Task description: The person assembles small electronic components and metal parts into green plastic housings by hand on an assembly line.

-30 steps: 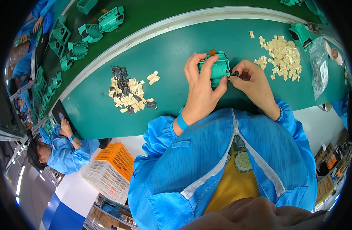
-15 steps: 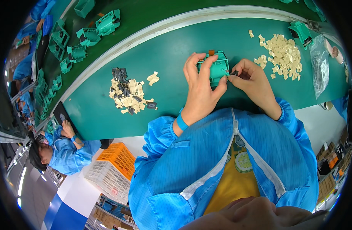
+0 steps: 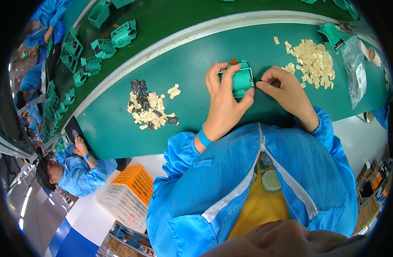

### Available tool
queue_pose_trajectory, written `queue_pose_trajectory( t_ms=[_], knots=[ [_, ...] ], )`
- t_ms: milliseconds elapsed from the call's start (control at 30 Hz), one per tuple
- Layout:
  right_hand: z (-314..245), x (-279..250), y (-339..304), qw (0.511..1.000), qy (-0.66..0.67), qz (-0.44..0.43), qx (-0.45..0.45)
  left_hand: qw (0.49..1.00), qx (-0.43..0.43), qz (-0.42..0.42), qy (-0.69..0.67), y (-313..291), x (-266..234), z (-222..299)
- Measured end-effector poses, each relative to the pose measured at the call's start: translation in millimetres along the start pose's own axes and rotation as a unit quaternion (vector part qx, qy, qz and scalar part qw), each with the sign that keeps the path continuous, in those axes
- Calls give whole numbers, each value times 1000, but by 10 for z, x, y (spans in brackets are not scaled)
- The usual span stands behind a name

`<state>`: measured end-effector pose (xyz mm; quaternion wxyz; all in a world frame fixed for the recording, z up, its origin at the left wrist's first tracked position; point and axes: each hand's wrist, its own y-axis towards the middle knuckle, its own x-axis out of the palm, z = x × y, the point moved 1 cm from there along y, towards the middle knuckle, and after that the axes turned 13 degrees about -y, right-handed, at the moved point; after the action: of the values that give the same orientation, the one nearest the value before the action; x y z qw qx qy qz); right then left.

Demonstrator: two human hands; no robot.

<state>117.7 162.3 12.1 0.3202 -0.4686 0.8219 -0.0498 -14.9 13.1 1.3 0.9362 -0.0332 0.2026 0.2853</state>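
A green plastic housing (image 3: 242,81) with an orange-brown tab at its far edge rests in the grip of my left hand (image 3: 222,100). The fingers lie over its left side and the thumb presses near its lower right corner. Just right of the housing is my right hand (image 3: 287,91), its thumb and index finger pinched together. A small dark bit shows at those fingertips, mostly hidden, and I cannot make out its kind. The fingertips are very close to the housing's right side; whether they touch it is unclear.
Left on the green table (image 3: 196,55) lie cream-coloured pieces (image 3: 150,103) mixed with dark pieces (image 3: 138,88). To the right are a larger cream pile (image 3: 314,64), another green housing (image 3: 331,36) and a clear plastic bag (image 3: 354,75). Green housings (image 3: 123,34) line the belt beyond the rail. A co-worker (image 3: 83,173) sits left.
My right fingertips have shifted slightly away from the housing's right side, and less of the dark bit shows. My left hand keeps its hold. The whole view has shifted slightly.
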Motion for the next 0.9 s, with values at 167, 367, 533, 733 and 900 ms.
queue_pose_trajectory(
  t_ms=[167, 367, 533, 733, 900],
  knots=[
    [29, -71, 48, 995, 63, -67, 39, 998, 23, -22, 60, 38, -60, 46],
    [120, -60, 15, 987, 146, -39, -56, 998, 20, -53, -28, 70, -87, 81],
    [-51, -122, -40, 976, 198, -86, -26, 986, -23, -61, -156, 7, -42, -30],
    [-100, -159, -103, 978, 178, -108, 16, 989, 28, -121, -81, 32, -120, 60],
    [-136, -138, -122, 981, 168, -98, 12, 971, -95, -104, -193, 37, -153, 211]
  ],
)
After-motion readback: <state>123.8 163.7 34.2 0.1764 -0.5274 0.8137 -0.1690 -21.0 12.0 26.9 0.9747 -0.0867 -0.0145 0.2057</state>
